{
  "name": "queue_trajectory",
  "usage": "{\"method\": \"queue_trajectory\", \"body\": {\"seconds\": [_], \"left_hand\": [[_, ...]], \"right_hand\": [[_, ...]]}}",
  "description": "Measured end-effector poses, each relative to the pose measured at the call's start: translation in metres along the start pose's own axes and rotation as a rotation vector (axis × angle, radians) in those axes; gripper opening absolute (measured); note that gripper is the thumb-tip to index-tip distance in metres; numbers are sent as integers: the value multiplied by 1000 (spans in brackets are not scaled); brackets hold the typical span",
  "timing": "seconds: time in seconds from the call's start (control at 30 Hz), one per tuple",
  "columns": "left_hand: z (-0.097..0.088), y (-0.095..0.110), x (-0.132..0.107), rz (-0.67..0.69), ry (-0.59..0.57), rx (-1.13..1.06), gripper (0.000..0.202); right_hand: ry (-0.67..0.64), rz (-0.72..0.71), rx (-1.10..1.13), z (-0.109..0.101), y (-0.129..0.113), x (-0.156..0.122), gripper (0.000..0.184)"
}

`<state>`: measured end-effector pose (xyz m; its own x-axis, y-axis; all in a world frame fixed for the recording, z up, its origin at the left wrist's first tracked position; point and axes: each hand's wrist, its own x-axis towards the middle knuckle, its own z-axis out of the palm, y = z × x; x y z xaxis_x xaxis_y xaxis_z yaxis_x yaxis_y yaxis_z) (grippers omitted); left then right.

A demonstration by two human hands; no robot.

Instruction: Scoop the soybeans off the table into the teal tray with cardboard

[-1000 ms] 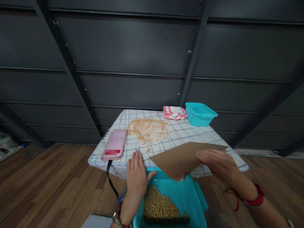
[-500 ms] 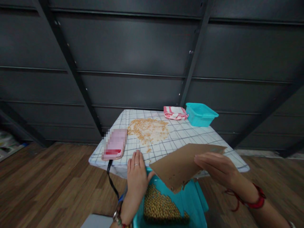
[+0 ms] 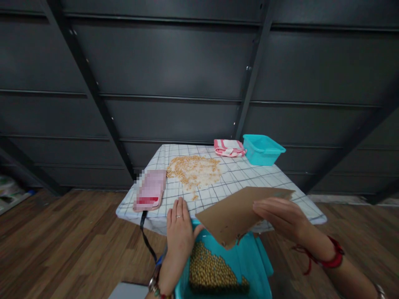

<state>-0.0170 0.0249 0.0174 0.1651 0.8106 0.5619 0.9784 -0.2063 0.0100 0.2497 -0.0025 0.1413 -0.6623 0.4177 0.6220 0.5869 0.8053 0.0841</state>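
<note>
My right hand [image 3: 280, 214] grips a piece of brown cardboard [image 3: 232, 214], which is tilted above a turquoise plastic bin [image 3: 262, 259] at the table's front edge. Yellow soybeans [image 3: 212, 268] lie inside that bin, mostly on its left side. My left hand [image 3: 180, 228] lies flat, fingers stretched onto the tablecloth and thumb out against the bin's rim. Beyond the hands, soybeans mixed with white grains, perhaps rice [image 3: 195, 171], are spread on the checked cloth.
A pink phone [image 3: 151, 189] with a black strap lies on the table's left. At the back right are a folded pink-and-white striped cloth [image 3: 230, 148] and a second turquoise bin [image 3: 263, 151]. Dark metal panels [image 3: 174, 62] rise behind the checked tablecloth [image 3: 249, 176].
The cardboard in my right hand has shifted very slightly up and left. My left hand and the soybeans have stayed in place.
</note>
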Motion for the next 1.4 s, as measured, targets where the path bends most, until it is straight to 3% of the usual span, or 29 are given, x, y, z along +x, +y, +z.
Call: {"method": "queue_trajectory", "body": {"seconds": [0.33,0.47,0.73,1.0,1.1,1.27,1.4], "left_hand": [[6,-5,0,11,56,10,75],[10,-4,-2,13,53,18,83],[10,-4,-4,20,55,9,81],[11,-4,-4,22,44,20,88],[11,-4,-4,24,45,13,87],[7,-3,-2,14,29,2,76],[4,-2,-1,23,31,23,76]], "right_hand": [[47,-54,-166,-9,5,-23,30],[82,-43,-211,-3,11,-15,27],[-7,-35,-179,10,7,-8,23],[81,-41,-355,26,23,-14,33],[83,-30,-321,23,21,-16,32],[-24,-28,-133,7,3,-8,26],[-22,-39,-164,6,0,-3,26]]}}
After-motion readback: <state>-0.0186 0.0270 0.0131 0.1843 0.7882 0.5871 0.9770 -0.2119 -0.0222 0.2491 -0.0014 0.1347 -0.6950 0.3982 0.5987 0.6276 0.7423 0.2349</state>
